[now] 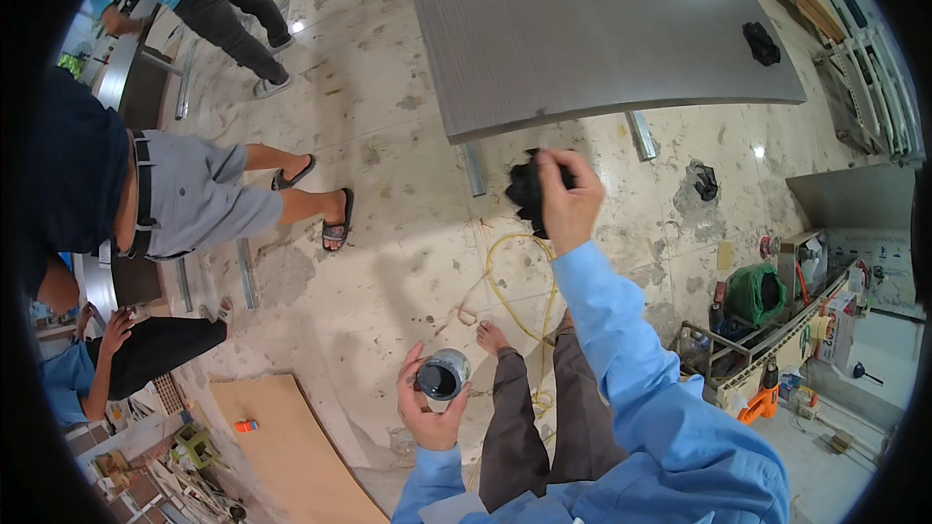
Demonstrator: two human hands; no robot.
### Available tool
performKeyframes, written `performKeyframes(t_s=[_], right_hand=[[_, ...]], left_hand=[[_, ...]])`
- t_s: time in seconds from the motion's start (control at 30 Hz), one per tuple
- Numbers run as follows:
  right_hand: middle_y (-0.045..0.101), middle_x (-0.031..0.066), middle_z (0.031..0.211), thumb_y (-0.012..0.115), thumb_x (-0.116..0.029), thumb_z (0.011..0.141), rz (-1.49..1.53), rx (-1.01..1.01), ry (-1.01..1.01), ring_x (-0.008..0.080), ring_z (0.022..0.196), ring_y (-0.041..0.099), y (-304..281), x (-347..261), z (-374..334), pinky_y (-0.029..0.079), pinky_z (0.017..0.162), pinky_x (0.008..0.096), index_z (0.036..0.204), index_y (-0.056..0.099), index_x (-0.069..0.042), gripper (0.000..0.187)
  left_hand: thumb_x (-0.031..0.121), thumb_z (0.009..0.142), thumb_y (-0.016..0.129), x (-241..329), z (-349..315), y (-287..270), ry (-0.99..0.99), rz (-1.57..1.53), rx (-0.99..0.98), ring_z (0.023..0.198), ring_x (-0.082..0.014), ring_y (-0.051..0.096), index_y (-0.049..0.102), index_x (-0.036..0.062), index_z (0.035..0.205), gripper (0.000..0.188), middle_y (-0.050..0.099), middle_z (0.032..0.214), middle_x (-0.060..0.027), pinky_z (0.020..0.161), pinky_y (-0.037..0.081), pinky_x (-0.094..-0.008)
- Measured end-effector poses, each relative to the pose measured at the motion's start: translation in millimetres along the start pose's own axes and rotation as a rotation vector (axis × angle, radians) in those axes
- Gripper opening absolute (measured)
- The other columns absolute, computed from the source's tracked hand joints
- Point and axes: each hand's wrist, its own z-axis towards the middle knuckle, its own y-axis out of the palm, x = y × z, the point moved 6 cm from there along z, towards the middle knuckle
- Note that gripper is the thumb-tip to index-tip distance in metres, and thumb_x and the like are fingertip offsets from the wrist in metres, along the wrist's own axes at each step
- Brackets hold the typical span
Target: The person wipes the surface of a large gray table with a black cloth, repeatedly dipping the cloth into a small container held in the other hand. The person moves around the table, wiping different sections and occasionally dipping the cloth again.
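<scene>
At six o'clock, the person's left hand (pixel 430 424) wraps around a small can (pixel 459 359), its mouth facing up, presumably so the dark contents (pixel 440 383) stay in. Near two, the right hand (pixel 573 202) pinches a black cloth (pixel 524 194), bunched probably for firmer hold. Beyond, toward one, stands the grey worktop (pixel 592 34), bearing a crumpled black piece (pixel 761 44).

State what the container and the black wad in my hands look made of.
Container: metal or hard plastic, smudged grey outside; its round, stiff rim fits either. Black wad: likely cloth, matte, given its crumpled folds, though thin plastic is possible.
</scene>
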Motion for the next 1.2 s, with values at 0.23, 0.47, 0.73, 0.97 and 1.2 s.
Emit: performKeyframes(t_s=[0.23,0.47,0.73,0.97,1.2], right_hand=[[0.076,0.0077,0.089,0.076,-0.008,0.093,-0.001,-0.118,0.064,0.0125,0.083,0.068,9.8,9.7,4.3,0.053,0.078,0.0278,0.101,0.075,0.002,0.012],[0.076,0.0075,0.090,0.075,-0.006,0.094,-0.061,-0.293,-0.010,0.0116,0.085,0.068,5.7,24.5,9.8,0.053,0.079,0.0268,0.099,0.074,0.002,0.010],[0.076,0.0056,0.090,0.075,-0.008,0.095,-0.025,0.027,0.077,0.0122,0.086,0.068,-23.4,16.4,30.7,0.053,0.080,0.0277,0.101,0.076,0.001,0.011],[0.076,0.0140,0.088,0.076,-0.007,0.090,0.035,-0.337,-0.013,0.0221,0.080,0.074,53.5,5.6,-18.7,0.056,0.074,0.0316,0.097,0.075,0.000,0.010],[0.075,0.0148,0.088,0.075,-0.007,0.088,-0.045,-0.513,-0.158,0.0303,0.080,0.073,58.2,-4.9,-6.9,0.057,0.073,0.0367,0.096,0.075,-0.001,0.009]], left_hand=[[-0.006,0.067,0.089,0.6,-2.3,6.6,-0.008,0.008,-0.010,0.125,-0.0290,0.061,0.049,0.0021,0.132,0.077,0.049,0.151,-0.0257,0.104,0.054,-0.0403],[-0.007,0.066,0.088,-2.7,-5.1,9.7,-0.020,0.002,-0.030,0.126,-0.0287,0.060,0.049,0.0020,0.133,0.078,0.048,0.152,-0.0253,0.105,0.053,-0.0400],[-0.006,0.066,0.089,-5.4,-5.7,11.0,-0.028,-0.021,-0.022,0.126,-0.0284,0.060,0.049,0.0018,0.134,0.079,0.048,0.152,-0.0255,0.105,0.053,-0.0401],[-0.006,0.067,0.089,-3.2,0.3,14.4,-0.021,-0.018,-0.030,0.126,-0.0288,0.060,0.049,0.0023,0.135,0.079,0.047,0.152,-0.0262,0.105,0.053,-0.0403],[-0.004,0.068,0.090,-3.1,3.3,12.9,0.003,-0.002,-0.027,0.125,-0.0281,0.061,0.048,0.0021,0.135,0.079,0.048,0.151,-0.0264,0.104,0.054,-0.0391]])
